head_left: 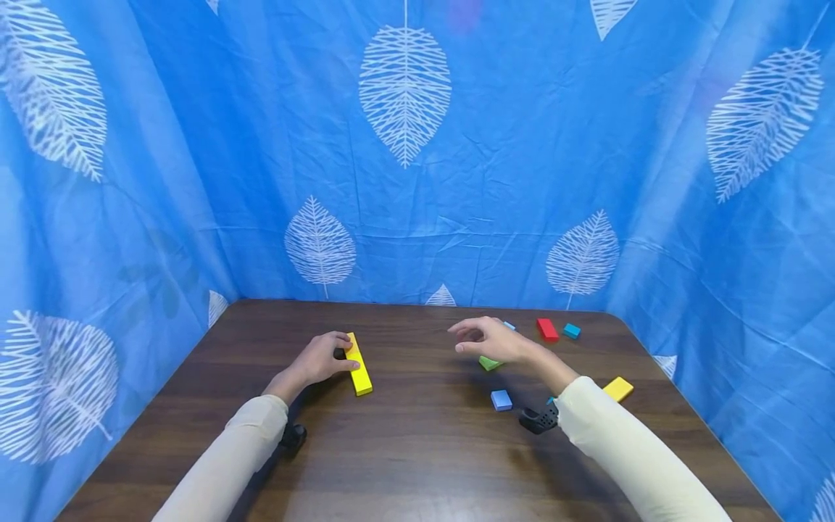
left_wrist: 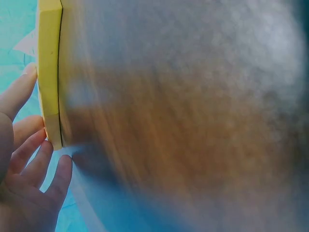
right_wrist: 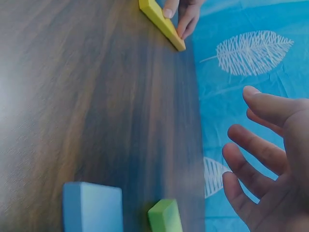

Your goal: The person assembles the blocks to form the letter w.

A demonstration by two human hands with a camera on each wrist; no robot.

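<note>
Now, a big blue cloth point(head_left: 457, 181) with white leaves hangs all around, at the back and on both sides. Below it is a dark brown wooden table point(head_left: 417, 449).

Two arms in pale sleeves point(head_left: 626, 449) reach over the table.

The left hand point(head_left: 317, 360) rests on the table at the left. Its fingers point(left_wrist: 29, 159) are gently bent and touch the long yellow block point(head_left: 358, 364). The thumb lies across the top of the block and the other fingertips press its near side. This block lies flat, left of the middle of the table, with one end pointing to the back.

The right hand point(head_left: 491, 341) floats above the table, right of the middle. Its fingers point(right_wrist: 256, 150) are spread and loosely bent, and they hold nothing. It is well apart from the long yellow block. A green block point(head_left: 489, 363) sits on the table just under this hand, partly hidden by it.

Small blocks lie about on the right. A light blue block point(head_left: 501, 399) lies near the right wrist. A small yellow block point(head_left: 617, 388) sits just past the right sleeve. A red block point(head_left: 547, 330) lies nearer the back, and a small teal block point(head_left: 572, 331) sits just beside it.

A black camera point(head_left: 538, 419) is strapped under the right wrist.
</note>
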